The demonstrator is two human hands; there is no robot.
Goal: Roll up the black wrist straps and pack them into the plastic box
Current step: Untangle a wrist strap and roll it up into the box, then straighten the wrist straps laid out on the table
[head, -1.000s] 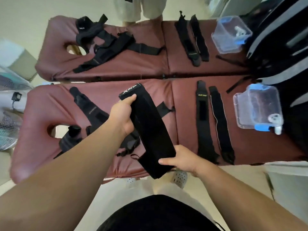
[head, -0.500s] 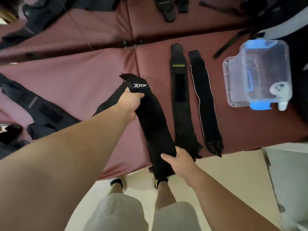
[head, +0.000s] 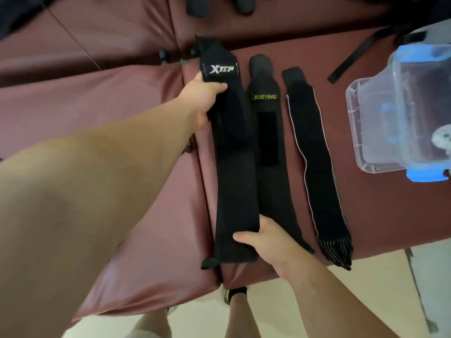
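Observation:
A long black wrist strap marked XTEP (head: 231,152) lies stretched flat on the maroon padded table (head: 136,98). My left hand (head: 203,98) pinches its far end just below the logo. My right hand (head: 262,237) grips its near end by the table's front edge. Right beside it lies a second black strap marked XUEYING (head: 268,147), and further right a third black strap with a white edge (head: 314,167). The clear plastic box with blue clips (head: 400,113) stands at the right, with its lid on.
More black straps (head: 197,6) lie on the far table section across the seam. A loose black band (head: 353,57) runs toward the box. The table's front edge drops to a pale floor, where my legs and shoes (head: 234,295) show.
Both hands carried the XTEP strap to the right and laid it out flat next to the XUEYING strap. The camera tilted down and closer to the table.

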